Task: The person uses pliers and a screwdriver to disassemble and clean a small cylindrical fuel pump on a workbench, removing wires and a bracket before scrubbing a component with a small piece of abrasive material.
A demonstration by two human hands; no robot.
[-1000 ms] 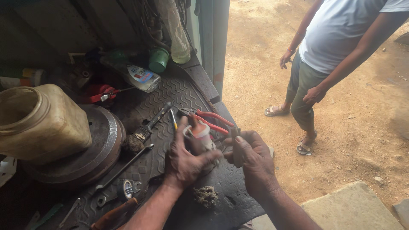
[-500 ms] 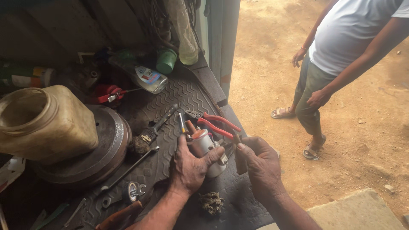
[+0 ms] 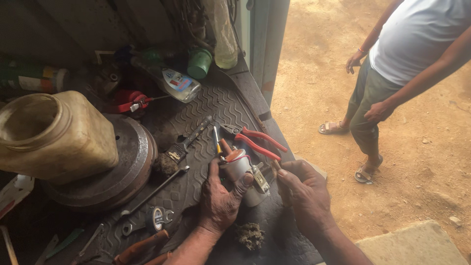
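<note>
Left hand (image 3: 221, 198), lower centre of the frame, has its grip closed around a small grey cylinder part (image 3: 239, 167) with red wiring, held just above the ribbed mat (image 3: 196, 118). Right hand (image 3: 304, 194), just right of it, pinches something small at the part's side; what it is cannot be made out. Red pliers (image 3: 257, 142) lie just above the part, a yellowed jug (image 3: 54, 137) sits at left, and a bystander (image 3: 392, 64) stands upper right.

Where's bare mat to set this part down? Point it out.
Bare ribbed mat lies between the clear bottle and the red-handled pliers. Around the left hand and right hand it is crowded with the wrench and brush.
</note>
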